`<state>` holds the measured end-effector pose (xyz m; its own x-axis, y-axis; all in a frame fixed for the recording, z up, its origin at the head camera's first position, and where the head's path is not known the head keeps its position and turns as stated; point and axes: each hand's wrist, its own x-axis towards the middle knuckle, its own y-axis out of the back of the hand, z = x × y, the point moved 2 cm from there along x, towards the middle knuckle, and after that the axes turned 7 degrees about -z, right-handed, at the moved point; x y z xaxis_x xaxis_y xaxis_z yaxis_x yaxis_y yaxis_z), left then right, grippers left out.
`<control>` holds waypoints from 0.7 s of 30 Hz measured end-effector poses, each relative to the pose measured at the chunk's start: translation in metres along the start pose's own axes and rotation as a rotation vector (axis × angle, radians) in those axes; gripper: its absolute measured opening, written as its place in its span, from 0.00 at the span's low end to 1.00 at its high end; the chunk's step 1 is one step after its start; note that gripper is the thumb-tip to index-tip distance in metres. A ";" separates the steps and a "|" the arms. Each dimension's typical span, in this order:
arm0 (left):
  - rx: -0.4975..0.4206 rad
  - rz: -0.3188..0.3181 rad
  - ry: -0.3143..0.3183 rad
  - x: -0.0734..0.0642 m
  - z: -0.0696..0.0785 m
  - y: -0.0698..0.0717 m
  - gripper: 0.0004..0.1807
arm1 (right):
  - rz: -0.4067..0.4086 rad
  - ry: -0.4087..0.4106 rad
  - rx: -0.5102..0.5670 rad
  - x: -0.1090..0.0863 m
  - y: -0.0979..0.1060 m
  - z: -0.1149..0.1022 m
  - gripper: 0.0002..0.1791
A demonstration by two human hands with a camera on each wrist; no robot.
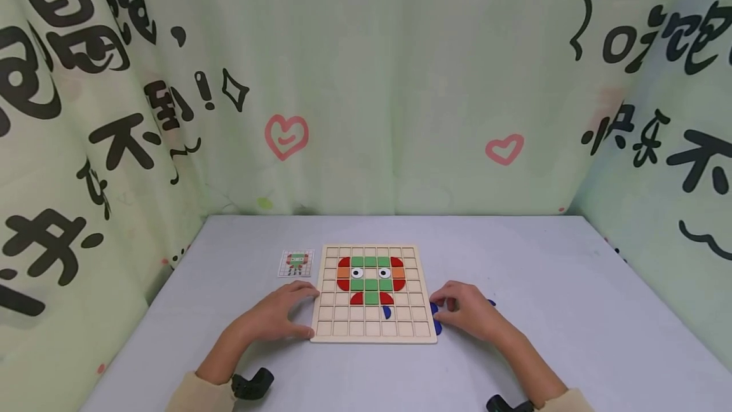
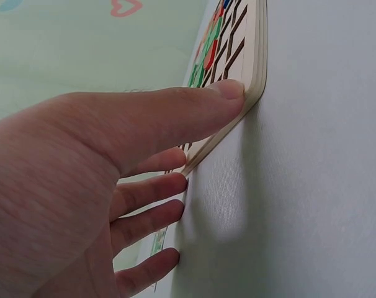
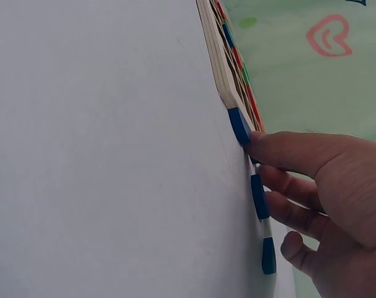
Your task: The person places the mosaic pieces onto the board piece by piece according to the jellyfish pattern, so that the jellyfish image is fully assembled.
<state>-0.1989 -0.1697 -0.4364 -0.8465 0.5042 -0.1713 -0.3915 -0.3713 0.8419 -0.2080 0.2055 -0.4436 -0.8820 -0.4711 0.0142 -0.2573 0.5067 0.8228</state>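
A square wooden grid board [image 1: 373, 339] lies on the table, bearing a figure of green, red and orange pieces with two round eye pieces [image 1: 357, 273]. A single blue quarter-round piece [image 1: 387, 312] sits in a cell below the figure. My left hand [image 1: 276, 315] rests at the board's left edge; its thumb [image 2: 228, 93] touches the near corner and its fingers are spread. At the right edge, my right hand [image 1: 470, 311] pinches a blue piece [image 1: 433, 308] between thumb and index finger. Another blue piece [image 1: 438, 327] lies beside the board's near right corner.
A small pattern card [image 1: 296, 264] with a similar figure lies left of the board. More blue pieces [image 3: 269, 255] lie on the table near the right hand, one [image 1: 492, 302] partly behind it. A printed curtain [image 1: 394, 81] surrounds the white table [image 1: 515, 240].
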 end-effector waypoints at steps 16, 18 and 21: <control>0.000 -0.009 0.004 0.000 0.002 0.002 0.38 | 0.018 -0.042 -0.034 0.003 0.000 -0.008 0.10; 0.000 -0.010 0.001 -0.001 0.002 0.002 0.38 | 0.024 -0.039 -0.036 0.003 0.001 -0.008 0.10; -0.002 -0.010 0.001 -0.001 0.002 0.002 0.38 | 0.028 -0.047 -0.036 0.002 0.000 -0.009 0.10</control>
<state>-0.1979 -0.1696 -0.4339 -0.8427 0.5072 -0.1806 -0.4010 -0.3676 0.8391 -0.2066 0.1982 -0.4381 -0.9065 -0.4221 0.0112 -0.2187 0.4921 0.8426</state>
